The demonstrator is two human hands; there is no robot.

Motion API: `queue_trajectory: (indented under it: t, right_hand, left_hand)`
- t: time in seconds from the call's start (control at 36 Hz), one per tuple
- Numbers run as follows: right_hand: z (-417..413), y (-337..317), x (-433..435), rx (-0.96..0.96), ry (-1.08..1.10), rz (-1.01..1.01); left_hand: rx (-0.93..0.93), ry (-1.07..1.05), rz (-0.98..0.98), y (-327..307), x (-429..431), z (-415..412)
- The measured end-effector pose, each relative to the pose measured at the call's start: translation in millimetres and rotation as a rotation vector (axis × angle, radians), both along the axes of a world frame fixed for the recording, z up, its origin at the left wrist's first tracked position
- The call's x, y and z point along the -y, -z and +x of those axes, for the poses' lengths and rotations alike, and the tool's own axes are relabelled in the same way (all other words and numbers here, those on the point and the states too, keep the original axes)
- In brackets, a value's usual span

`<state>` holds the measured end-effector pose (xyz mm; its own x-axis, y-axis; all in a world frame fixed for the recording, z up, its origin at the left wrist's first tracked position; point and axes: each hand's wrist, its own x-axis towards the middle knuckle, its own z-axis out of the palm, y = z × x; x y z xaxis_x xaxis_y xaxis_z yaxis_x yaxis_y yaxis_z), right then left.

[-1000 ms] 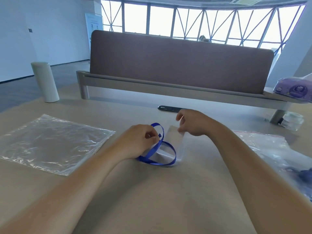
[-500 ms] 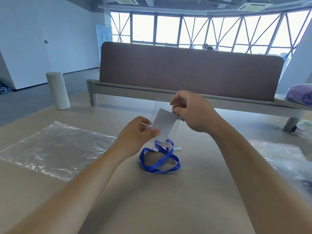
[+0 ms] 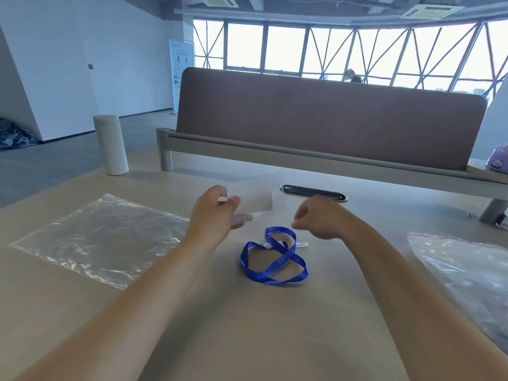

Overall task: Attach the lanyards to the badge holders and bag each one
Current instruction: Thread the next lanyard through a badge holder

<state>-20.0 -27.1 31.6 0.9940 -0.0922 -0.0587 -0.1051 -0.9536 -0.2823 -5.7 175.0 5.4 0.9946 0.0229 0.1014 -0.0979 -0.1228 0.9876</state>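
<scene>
Badge holder [image 3: 257,200] | left grip [image 3: 213,215] pinches it | right grip [image 3: 321,218] let go, curled empty

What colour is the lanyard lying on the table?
Blue: the lanyard, seen in the head view.

From my screen I see a pale wooden table [image 3: 247,339] backed by a brown fabric divider panel [image 3: 330,125] on a grey metal rail [image 3: 302,156]. Beyond it, tall windows with diagonal steel bracing [image 3: 286,50] glare (daylight, washed out) beside white walls [image 3: 123,64] and grey floor [image 3: 41,171].
</scene>
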Motion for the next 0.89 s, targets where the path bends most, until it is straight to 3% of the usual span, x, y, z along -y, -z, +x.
queue_trajectory:
  t: [0.14, 0.28, 0.42, 0.5, 0.61, 0.72, 0.89]
  right_hand:
    - [12, 23, -8, -0.125, 0.072, -0.106]
    - [17, 34, -10, -0.063, 0.076, -0.114]
    - [-2, 5, -21, -0.003, -0.152, 0.124]
    - [-16, -11, -27, -0.117, -0.302, 0.129]
    - [-19, -12, -29, -0.176, -0.319, 0.124]
    - [-5, 6, -24, -0.061, -0.207, 0.002]
    - [3, 18, -20, -0.142, -0.166, -0.142]
  left_hand:
    - [0.027, -0.012, 0.097, -1, 0, 0]
    - [0.042, -0.011, 0.11, -1, -1, -1]
    - [0.137, -0.092, 0.055, 2, -4, 3]
    - [0.159, -0.15, 0.052, 3, -7, 7]
    - [0.127, -0.108, 0.032, 2, -8, 7]
    - [0.112, -0.062, 0.043, 1, -8, 4]
    - [0.101, -0.046, 0.068, 2, -7, 5]
